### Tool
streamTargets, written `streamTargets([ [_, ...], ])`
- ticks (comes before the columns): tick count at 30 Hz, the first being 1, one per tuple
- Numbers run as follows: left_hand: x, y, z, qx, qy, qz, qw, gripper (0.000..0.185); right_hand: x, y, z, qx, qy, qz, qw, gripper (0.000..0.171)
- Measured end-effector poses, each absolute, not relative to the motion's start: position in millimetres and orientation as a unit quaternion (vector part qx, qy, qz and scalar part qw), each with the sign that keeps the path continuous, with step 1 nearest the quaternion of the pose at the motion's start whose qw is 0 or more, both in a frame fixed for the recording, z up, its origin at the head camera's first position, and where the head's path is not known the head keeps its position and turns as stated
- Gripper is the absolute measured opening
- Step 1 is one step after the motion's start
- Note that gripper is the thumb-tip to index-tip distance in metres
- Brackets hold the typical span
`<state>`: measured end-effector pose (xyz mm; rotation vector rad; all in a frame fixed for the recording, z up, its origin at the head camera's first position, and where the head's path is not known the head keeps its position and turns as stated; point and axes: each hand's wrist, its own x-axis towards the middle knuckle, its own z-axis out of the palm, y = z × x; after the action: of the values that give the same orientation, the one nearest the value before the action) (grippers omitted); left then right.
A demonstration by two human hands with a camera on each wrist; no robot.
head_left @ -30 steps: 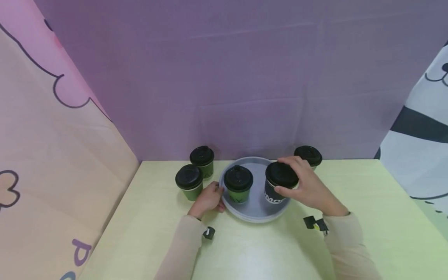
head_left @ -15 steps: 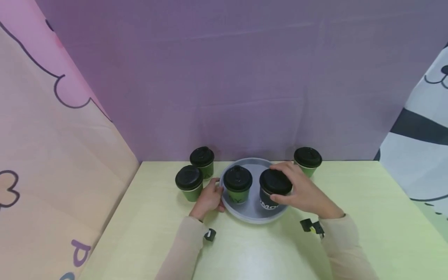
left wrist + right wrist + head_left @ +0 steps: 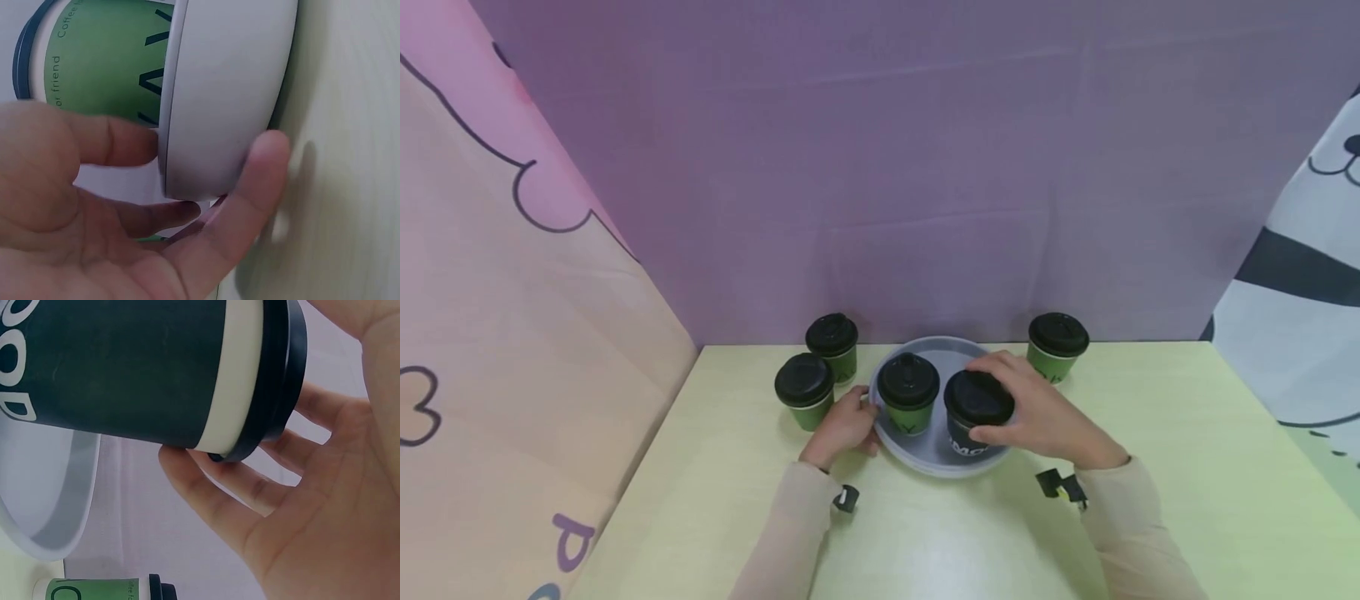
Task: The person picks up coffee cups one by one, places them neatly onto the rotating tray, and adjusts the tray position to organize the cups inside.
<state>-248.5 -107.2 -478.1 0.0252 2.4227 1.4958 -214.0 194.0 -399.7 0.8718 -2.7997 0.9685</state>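
My right hand (image 3: 1037, 417) grips a dark paper coffee cup (image 3: 125, 369) with a black lid (image 3: 977, 398), fingers and thumb round its upper part. This cup is over the right half of a round grey tray (image 3: 936, 462). On the tray's left half stands a green coffee cup (image 3: 910, 419), also black-lidded. My left hand (image 3: 844, 429) holds the tray at its left edge. In the left wrist view, the fingers (image 3: 265, 169) curl about the tray's side wall (image 3: 219, 94), right beside the green cup.
Two more green lidded cups, a front one (image 3: 808, 408) and a back one (image 3: 842, 362), stand left of the tray. Another green cup (image 3: 1051, 365) is behind my right hand. A purple cloth (image 3: 880, 208) hangs along the table's (image 3: 925, 542) back edge.
My right hand has moved left and slightly toward me with the dark cup, bringing it closer to the green cup on the tray. The left hand and the tray keep their places.
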Motion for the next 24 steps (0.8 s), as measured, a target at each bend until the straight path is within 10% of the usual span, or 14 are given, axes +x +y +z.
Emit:
streamTargets([
  [24, -246.5, -110.0, -476.3, 0.026, 0.81, 0.56, 0.173, 0.048, -215.2, 183.2, -405.3, 0.333, -0.893, 0.301, 0.039, 0.084],
])
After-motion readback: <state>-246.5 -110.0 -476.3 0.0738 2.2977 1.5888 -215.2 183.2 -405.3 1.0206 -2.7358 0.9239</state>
